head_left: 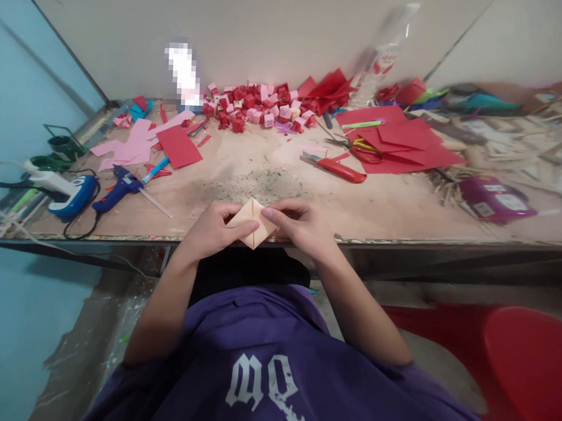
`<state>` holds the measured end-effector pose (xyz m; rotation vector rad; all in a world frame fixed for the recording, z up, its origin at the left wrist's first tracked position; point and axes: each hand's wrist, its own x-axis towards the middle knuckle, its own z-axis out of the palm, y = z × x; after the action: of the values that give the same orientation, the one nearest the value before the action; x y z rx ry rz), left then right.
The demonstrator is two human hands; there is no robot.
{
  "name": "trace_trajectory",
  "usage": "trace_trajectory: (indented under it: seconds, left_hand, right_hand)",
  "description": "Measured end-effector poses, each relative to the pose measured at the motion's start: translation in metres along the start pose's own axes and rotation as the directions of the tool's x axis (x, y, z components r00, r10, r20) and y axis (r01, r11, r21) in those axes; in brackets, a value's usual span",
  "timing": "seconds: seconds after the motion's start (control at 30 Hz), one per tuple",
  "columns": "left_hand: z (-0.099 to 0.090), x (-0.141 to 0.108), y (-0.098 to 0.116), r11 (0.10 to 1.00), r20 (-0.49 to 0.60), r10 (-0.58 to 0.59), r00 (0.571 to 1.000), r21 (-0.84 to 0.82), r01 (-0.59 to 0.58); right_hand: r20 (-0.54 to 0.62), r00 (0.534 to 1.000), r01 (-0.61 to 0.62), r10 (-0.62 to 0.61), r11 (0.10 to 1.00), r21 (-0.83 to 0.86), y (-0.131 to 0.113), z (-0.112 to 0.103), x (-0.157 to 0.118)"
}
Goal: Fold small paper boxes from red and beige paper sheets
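A small folded piece of pale peach paper (252,239) is held between both hands just over the table's front edge. It is diamond-shaped, with a crease or seam down its middle. My left hand (211,231) pinches its left side, the thumb lying across the front face. From the right, my right hand (303,227) grips the upper right edge between thumb and fingers. The fingers behind the paper are partly hidden. Beyond the hands, green specks (263,186) are scattered on the wooden tabletop (227,171).
Small folded pink and red paper cubes (257,107) are heaped at the back. Red paper sheets (405,138), scissors (365,151) and a red-handled cutter (341,170) lie right of centre. A blue glue gun (118,188) and power strip (74,198) are left. A red chair (525,370) stands right.
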<state>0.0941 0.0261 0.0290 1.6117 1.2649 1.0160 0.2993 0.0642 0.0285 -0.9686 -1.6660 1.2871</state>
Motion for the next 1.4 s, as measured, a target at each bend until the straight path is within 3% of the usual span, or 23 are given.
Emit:
trace_trajectory:
  seconds: [0.27, 0.57, 0.77, 1.4]
  left_hand:
    - [0.0, 0.0, -0.003, 0.998, 0.006, -0.005, 1.0, -0.063, 0.006]
    - [0.0, 0.001, -0.002, 0.999, 0.045, 0.022, 0.999, -0.027, -0.02]
    - [0.001, 0.001, -0.004, 1.0, 0.078, 0.015, 0.997, 0.01, -0.016]
    - [0.003, 0.002, 0.003, 0.998, 0.159, -0.036, 0.987, 0.062, 0.026]
  right_hand:
    - [-0.037, 0.999, 0.003, -0.004, 1.0, -0.017, -0.004, 0.0, -0.002]
    - [0.055, 0.998, -0.007, 0.006, 1.0, 0.03, -0.009, 0.003, -0.001]
    - [0.043, 0.999, -0.001, 0.001, 1.0, 0.005, -0.01, 0.003, -0.001]
    - [0.053, 0.988, 0.146, -0.144, 0.989, -0.034, 0.0, 0.005, 0.005]
